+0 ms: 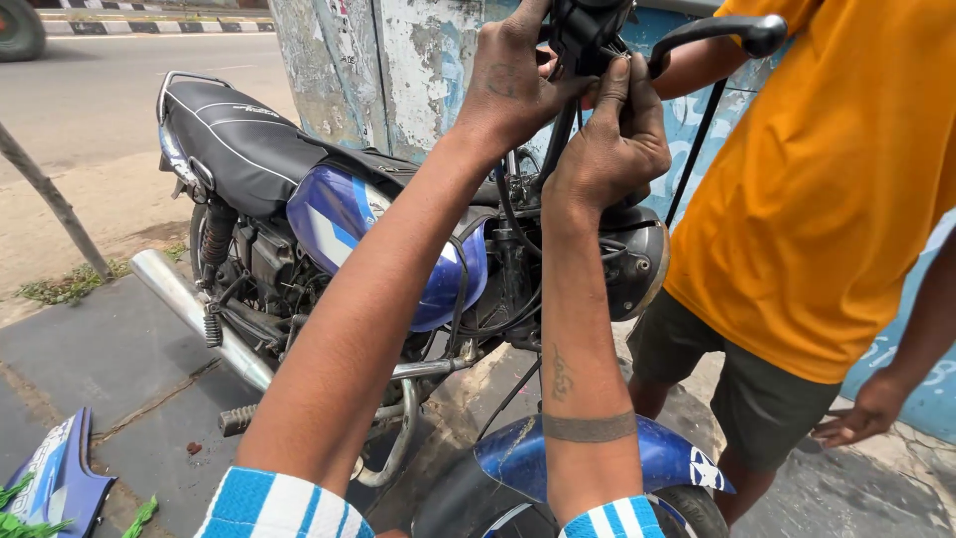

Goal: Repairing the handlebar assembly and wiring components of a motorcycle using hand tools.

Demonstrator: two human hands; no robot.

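Note:
A blue motorcycle with a black seat stands in front of me. Both my arms reach up to its handlebar at the top of the view. My left hand is closed around the black switch housing on the bar. Just below and to the right of it, my right hand has its fingers curled on the same black part and its cables. The brake lever sticks out to the right of my hands. Below my right hand sits the headlight.
A person in an orange shirt and dark shorts stands close on the right, one arm behind the handlebar. A peeling painted wall is behind the bike. A loose blue body panel lies on the pavement at lower left. A road runs beyond.

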